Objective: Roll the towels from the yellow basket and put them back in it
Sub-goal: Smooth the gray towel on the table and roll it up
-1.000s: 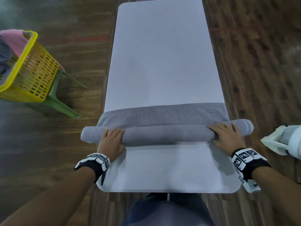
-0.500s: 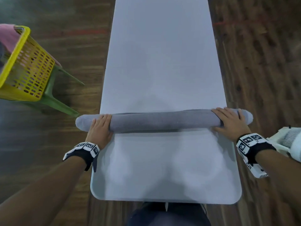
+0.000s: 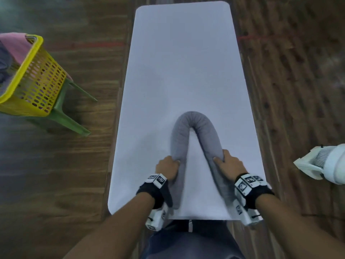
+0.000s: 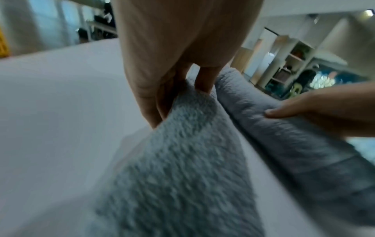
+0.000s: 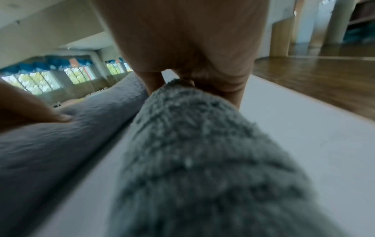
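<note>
A grey towel (image 3: 194, 120), rolled into a long tube, lies bent in an upside-down U on the white table (image 3: 183, 62), its bend pointing away from me. My left hand (image 3: 169, 168) grips the left leg of the roll (image 4: 182, 160). My right hand (image 3: 226, 161) grips the right leg (image 5: 202, 160), thumb on the inner side. Both loose ends trail back under my wrists toward the table's near edge. The yellow basket (image 3: 35, 81) sits tilted on a green stool (image 3: 63, 116) at the far left, with pink and grey cloth (image 3: 13, 47) in it.
A white fan (image 3: 324, 161) stands off the table's right side near my right arm. Wooden floor surrounds the table. The far half of the tabletop shows only white surface.
The towel went from partly rolled to a full straight tube across the table. Both hands then swung its ends toward me, bending it into a U.
</note>
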Action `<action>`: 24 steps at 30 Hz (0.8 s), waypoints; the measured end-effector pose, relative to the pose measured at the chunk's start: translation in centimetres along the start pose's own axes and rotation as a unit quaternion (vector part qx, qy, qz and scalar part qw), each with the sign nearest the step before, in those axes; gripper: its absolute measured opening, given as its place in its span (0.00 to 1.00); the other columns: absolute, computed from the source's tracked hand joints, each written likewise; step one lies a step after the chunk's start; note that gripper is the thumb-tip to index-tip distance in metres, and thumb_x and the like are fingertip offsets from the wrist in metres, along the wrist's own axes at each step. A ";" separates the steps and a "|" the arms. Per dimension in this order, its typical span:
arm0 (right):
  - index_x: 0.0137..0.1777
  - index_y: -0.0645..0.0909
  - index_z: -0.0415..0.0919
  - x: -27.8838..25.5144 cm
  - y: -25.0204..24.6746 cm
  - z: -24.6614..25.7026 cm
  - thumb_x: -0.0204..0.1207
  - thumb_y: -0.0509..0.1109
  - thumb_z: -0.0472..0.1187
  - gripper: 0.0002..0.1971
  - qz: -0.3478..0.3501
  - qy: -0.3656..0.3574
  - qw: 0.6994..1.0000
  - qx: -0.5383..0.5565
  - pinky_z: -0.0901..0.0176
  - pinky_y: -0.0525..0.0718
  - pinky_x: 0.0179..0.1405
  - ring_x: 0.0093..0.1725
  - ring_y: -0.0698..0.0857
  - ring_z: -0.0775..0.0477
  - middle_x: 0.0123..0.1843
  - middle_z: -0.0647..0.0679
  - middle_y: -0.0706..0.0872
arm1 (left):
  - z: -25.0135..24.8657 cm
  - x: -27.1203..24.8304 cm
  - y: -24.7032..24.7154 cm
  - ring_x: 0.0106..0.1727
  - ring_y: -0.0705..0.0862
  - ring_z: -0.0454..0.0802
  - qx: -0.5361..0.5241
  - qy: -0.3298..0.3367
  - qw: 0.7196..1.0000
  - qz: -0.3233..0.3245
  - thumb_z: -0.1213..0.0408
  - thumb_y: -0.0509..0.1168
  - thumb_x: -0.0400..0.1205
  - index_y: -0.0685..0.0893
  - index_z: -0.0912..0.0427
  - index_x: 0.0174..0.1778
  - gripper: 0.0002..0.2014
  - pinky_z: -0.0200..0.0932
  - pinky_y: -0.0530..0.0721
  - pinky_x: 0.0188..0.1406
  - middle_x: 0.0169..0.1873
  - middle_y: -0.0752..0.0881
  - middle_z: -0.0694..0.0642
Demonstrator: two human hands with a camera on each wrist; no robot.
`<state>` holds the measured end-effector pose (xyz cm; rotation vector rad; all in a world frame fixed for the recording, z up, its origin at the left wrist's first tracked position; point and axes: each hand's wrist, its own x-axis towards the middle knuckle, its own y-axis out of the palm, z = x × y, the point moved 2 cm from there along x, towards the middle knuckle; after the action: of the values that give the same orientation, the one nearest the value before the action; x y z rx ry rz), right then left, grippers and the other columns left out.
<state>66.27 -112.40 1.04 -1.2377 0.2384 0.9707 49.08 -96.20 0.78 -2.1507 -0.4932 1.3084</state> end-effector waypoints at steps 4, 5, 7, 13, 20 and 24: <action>0.68 0.71 0.39 -2.0 4.2 1.7 0.83 0.59 0.54 0.21 -0.007 0.001 0.996 0.090 0.49 0.76 0.59 0.63 0.81 0.32 0.66 0.34 0.80 | -2.2 -1.3 3.9 0.65 0.79 0.66 -0.128 -0.030 0.991 0.031 0.54 0.61 0.83 0.80 0.70 0.64 0.23 0.50 0.77 0.63 0.64 0.81 0.69; 0.66 0.72 0.39 -2.1 4.7 1.9 0.83 0.60 0.53 0.20 -0.015 0.002 0.993 0.114 0.49 0.77 0.58 0.62 0.81 0.34 0.65 0.35 0.80 | -2.4 -1.5 4.3 0.64 0.80 0.66 -0.151 -0.039 0.987 0.026 0.54 0.61 0.83 0.80 0.69 0.63 0.22 0.50 0.78 0.62 0.63 0.82 0.69; 0.66 0.74 0.37 -2.0 4.7 2.1 0.82 0.60 0.51 0.20 -0.026 0.006 0.992 0.125 0.49 0.77 0.59 0.63 0.79 0.35 0.65 0.36 0.79 | -2.5 -1.8 4.6 0.63 0.80 0.66 -0.178 -0.048 0.983 0.019 0.54 0.62 0.82 0.80 0.68 0.63 0.21 0.50 0.79 0.61 0.63 0.82 0.68; 0.84 0.41 0.42 -1.5 3.3 4.1 0.62 0.65 0.77 0.61 -0.074 0.031 0.997 -0.008 0.38 0.59 0.77 0.79 0.63 0.37 0.81 0.39 0.63 | -5.2 -3.2 6.3 0.64 0.80 0.68 -0.150 0.019 0.985 0.082 0.64 0.53 0.87 0.77 0.73 0.67 0.19 0.53 0.78 0.62 0.65 0.80 0.74; 0.83 0.33 0.47 1.4 2.6 2.3 0.52 0.77 0.72 0.71 -0.057 -0.021 0.980 -0.191 0.38 0.70 0.69 0.73 0.70 0.34 0.76 0.38 0.65 | -3.1 -6.2 7.8 0.71 0.75 0.60 -0.042 0.087 0.983 0.157 0.60 0.56 0.87 0.77 0.60 0.72 0.19 0.46 0.72 0.68 0.72 0.77 0.62; 0.83 0.45 0.46 2.0 1.8 2.5 0.58 0.77 0.65 0.60 -0.086 -0.069 0.982 -0.153 0.39 0.76 0.62 0.63 0.77 0.31 0.67 0.37 0.74 | 3.8 -7.5 6.1 0.66 0.79 0.56 -0.081 0.037 0.988 0.128 0.60 0.58 0.85 0.81 0.58 0.67 0.16 0.44 0.74 0.67 0.67 0.82 0.58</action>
<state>65.37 -109.24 -0.56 -1.4373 -0.1321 0.9606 42.39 -104.14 0.64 -2.4538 -0.3095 1.3561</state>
